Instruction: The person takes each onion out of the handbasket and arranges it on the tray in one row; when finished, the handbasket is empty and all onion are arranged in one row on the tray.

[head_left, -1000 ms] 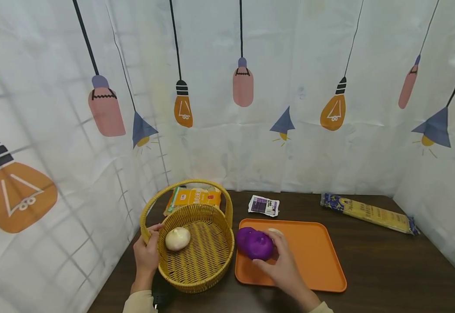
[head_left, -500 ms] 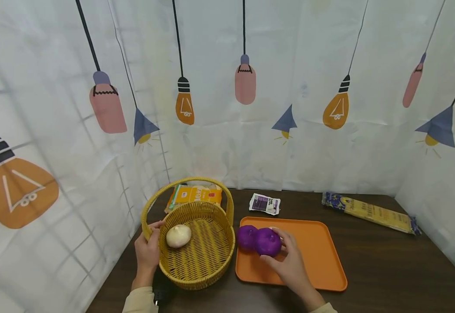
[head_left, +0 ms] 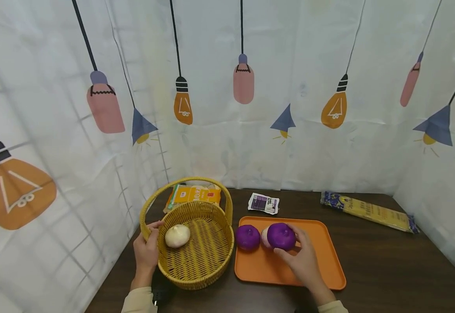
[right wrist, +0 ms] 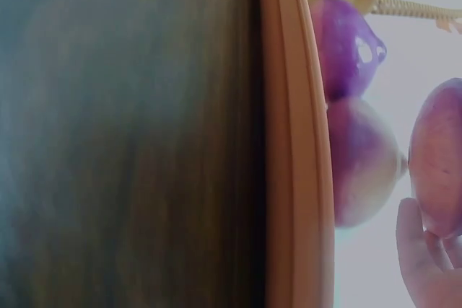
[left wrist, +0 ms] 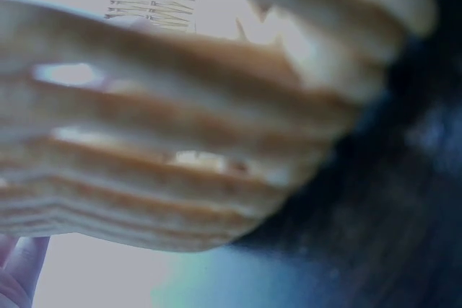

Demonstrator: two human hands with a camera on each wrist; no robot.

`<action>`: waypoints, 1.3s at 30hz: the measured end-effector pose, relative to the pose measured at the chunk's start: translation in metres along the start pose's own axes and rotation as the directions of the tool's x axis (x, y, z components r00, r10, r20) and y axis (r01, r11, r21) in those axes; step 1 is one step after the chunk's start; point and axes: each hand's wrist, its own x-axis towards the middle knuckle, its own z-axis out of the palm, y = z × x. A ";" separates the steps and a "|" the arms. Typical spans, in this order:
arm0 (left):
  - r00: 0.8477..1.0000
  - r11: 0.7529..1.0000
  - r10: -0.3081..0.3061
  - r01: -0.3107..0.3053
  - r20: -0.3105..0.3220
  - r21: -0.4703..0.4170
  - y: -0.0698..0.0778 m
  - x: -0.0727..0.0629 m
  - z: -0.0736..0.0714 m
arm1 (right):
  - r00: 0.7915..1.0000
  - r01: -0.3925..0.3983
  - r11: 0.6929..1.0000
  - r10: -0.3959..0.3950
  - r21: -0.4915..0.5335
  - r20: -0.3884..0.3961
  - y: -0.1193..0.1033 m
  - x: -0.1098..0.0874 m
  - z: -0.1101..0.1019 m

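Note:
My left hand grips the yellow wicker basket where its handle meets the left rim. Inside the basket, against that side, lies a white onion. Thumb and fingers of my right hand pinch a purple onion, raised over the orange tray. Behind it a pale onion is mostly hidden in the head view; the right wrist view shows this pale onion standing tip-up under the held one. Another purple onion rests at the tray's left side. Basket weave fills much of the left wrist view.
An orange food bag lies behind the basket. Behind the tray is a small white-and-purple packet, and a long yellow-and-blue packet lies at the back right. A patterned white curtain closes off the table's back and sides.
My right hand has carried the purple onion rightward, away from the other purple one, which now shows whole. The pale onion is seen at its left instead of its right. My left hand stays on the basket.

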 end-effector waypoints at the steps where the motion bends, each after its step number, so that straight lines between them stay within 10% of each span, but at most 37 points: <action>1: 1.000 1.000 -0.003 0.003 -0.001 0.001 0.000 0.000 0.000 | 1.000 0.003 1.000 -0.003 -0.003 -0.007 0.001 0.001 -0.002; 39: 1.000 1.000 0.003 -0.003 -0.004 0.024 -0.001 0.001 0.000 | 0.968 -0.248 0.969 0.247 -0.010 -0.044 0.033 0.011 -0.035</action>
